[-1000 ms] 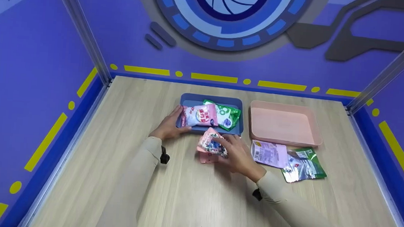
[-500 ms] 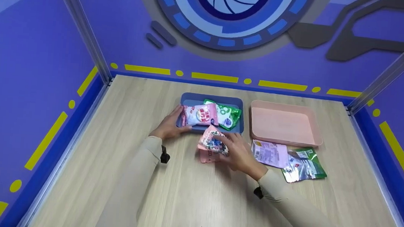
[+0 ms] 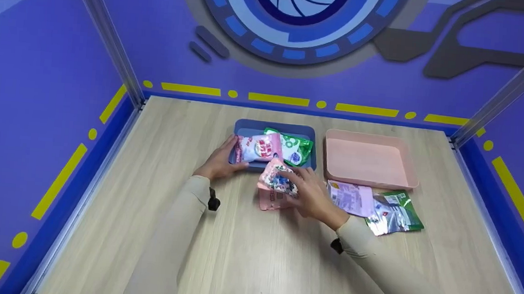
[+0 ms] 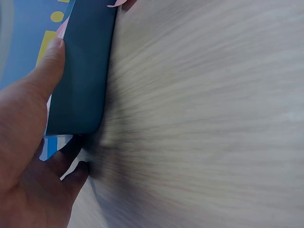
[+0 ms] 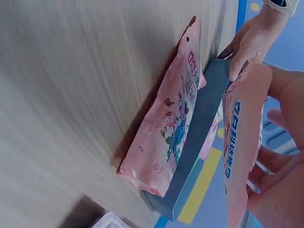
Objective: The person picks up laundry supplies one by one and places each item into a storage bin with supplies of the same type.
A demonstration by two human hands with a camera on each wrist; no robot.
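Observation:
My left hand [image 3: 219, 161] grips the near left corner of the blue tray [image 3: 241, 125], thumb along the front wall and fingers around the left side. Inside that tray lie a pink and white packet [image 3: 257, 147] and a green packet [image 3: 300, 151], partly overlapping. Just in front of it, my right hand [image 3: 312, 193] holds a pink floral packet [image 5: 244, 128] by its side, raised and tilted. Under this, a second pink floral packet [image 5: 166, 128] lies on the table against the tray's front wall, mostly covered in the head view.
To the right of the blue tray stands a pink tray [image 3: 368, 157] with nothing in it. In front of that lie a lilac packet [image 3: 349, 199] and a green and silver packet [image 3: 396, 213]. Purple-blue panels [image 3: 342, 78] wall in the wooden table [image 3: 252, 268].
My right hand has shifted slightly away from me, bringing the pink floral packet closer over the blue tray's front rim. The left hand stays at the tray corner.

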